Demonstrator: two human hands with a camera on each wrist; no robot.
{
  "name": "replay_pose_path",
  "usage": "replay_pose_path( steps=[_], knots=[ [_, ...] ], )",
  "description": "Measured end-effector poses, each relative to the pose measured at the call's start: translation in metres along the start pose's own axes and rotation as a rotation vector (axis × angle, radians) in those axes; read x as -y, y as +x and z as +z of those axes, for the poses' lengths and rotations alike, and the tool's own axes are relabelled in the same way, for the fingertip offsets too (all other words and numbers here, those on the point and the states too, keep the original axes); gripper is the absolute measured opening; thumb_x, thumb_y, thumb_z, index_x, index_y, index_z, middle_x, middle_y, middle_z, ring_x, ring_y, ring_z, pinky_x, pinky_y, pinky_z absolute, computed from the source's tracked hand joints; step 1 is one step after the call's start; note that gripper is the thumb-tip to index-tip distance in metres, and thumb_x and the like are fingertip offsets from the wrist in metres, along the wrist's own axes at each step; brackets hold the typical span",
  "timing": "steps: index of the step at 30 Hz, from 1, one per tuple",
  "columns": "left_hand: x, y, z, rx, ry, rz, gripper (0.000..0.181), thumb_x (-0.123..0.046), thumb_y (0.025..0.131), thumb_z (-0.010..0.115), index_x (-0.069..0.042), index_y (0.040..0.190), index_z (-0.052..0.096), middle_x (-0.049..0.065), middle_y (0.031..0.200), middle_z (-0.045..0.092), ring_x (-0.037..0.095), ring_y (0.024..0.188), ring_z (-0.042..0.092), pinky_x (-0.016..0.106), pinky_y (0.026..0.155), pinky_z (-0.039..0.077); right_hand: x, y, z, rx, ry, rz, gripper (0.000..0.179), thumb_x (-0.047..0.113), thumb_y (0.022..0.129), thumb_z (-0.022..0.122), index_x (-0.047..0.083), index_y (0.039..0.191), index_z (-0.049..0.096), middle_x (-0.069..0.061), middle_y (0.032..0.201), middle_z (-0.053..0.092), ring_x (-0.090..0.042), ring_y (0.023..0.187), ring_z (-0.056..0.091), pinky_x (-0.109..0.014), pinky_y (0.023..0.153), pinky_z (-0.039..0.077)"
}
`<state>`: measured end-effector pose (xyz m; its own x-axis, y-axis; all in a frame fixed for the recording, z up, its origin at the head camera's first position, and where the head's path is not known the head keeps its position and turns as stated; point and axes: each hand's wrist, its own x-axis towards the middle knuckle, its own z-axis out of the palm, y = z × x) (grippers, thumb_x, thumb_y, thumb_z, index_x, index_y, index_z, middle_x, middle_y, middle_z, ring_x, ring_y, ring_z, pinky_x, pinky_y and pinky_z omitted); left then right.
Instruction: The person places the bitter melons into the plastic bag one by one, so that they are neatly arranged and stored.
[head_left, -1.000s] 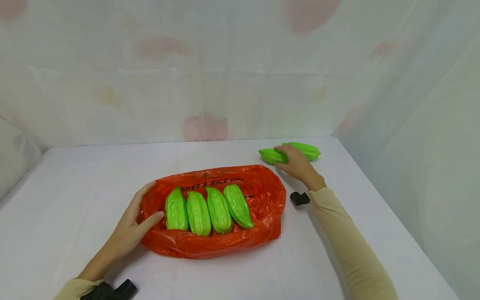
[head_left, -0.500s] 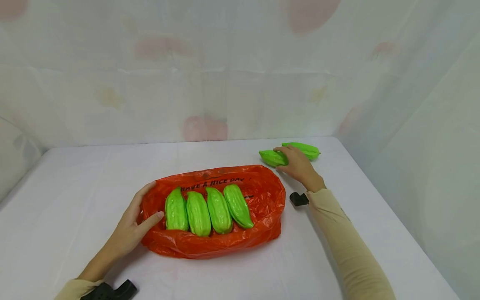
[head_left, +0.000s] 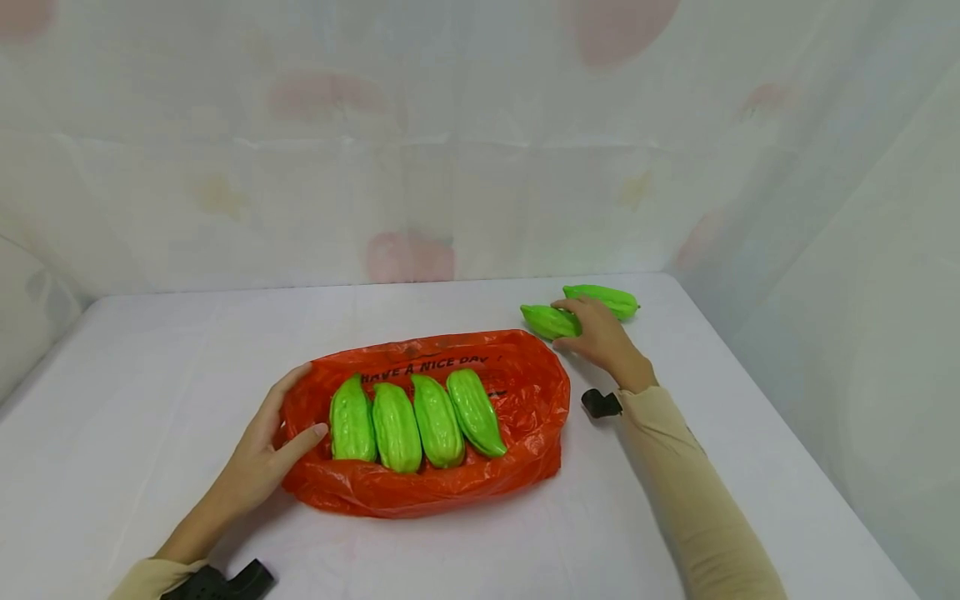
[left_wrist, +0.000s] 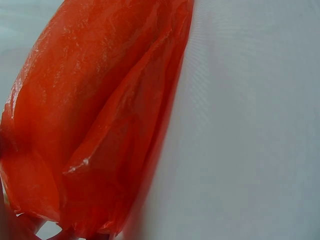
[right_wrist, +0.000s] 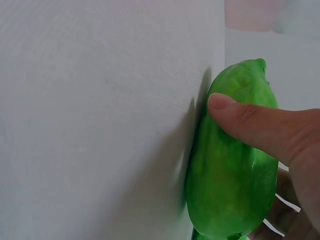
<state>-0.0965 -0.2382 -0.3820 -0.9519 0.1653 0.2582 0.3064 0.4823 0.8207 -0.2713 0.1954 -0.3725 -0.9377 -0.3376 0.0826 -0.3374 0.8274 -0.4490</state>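
Observation:
At the right rear of the table my right hand (head_left: 606,340) grips a bright green bitter melon (head_left: 546,321). In the right wrist view the thumb (right_wrist: 250,122) lies across the side of this bitter melon (right_wrist: 232,185), with the other fingers partly hidden behind it. My left hand (head_left: 258,454) holds the left end of a red plastic bag (head_left: 532,417), thumb at the inside of its mouth. Several bitter melons (head_left: 397,427) lie side by side in the bag. The left wrist view is mostly filled by the outer side of the bag (left_wrist: 100,100).
Another bitter melon (head_left: 606,298) lies behind my right hand, near the back edge of the white table (head_left: 187,358). A pale patterned sheet (head_left: 480,167) hangs behind the table, and another covering (head_left: 862,333) stands along the right side.
My right hand and its bitter melon have come slightly nearer to me, away from the one behind. The left hand and the bag have stayed put.

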Motion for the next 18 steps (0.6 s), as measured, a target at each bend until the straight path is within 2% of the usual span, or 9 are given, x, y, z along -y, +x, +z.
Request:
replay_pose_path(
  steps=[6,12,18],
  knots=[
    [0.001,0.0,0.0,0.003,0.0,0.002,0.073,-0.003,0.095,0.059,-0.02,0.157,0.024,0.004,0.148,0.04,-0.002,0.119,0.049,0.008,0.088,0.046,-0.001,-0.003,0.001,0.0,0.027,0.004,0.062,0.014,0.083,0.08,0.003,0.138,0.054,-0.019,0.14,0.057,-0.039,0.13,0.051,-0.053,0.112,0.038],
    [0.0,-0.001,0.0,0.003,0.005,0.004,0.073,-0.003,0.095,0.059,-0.02,0.157,0.024,0.003,0.148,0.04,-0.002,0.12,0.048,0.008,0.088,0.045,-0.002,-0.008,0.0,0.002,0.051,0.043,0.067,0.02,0.085,0.078,0.004,0.143,0.05,-0.019,0.147,0.051,-0.039,0.136,0.046,-0.054,0.114,0.035],
    [-0.001,0.0,0.0,0.002,0.011,-0.011,0.073,-0.004,0.095,0.059,-0.021,0.157,0.024,0.009,0.147,0.041,-0.002,0.119,0.049,0.008,0.088,0.045,-0.003,-0.015,0.001,-0.029,0.091,0.067,0.07,0.023,0.087,0.077,0.004,0.146,0.046,-0.019,0.152,0.045,-0.039,0.139,0.043,-0.056,0.115,0.033]
  ],
)
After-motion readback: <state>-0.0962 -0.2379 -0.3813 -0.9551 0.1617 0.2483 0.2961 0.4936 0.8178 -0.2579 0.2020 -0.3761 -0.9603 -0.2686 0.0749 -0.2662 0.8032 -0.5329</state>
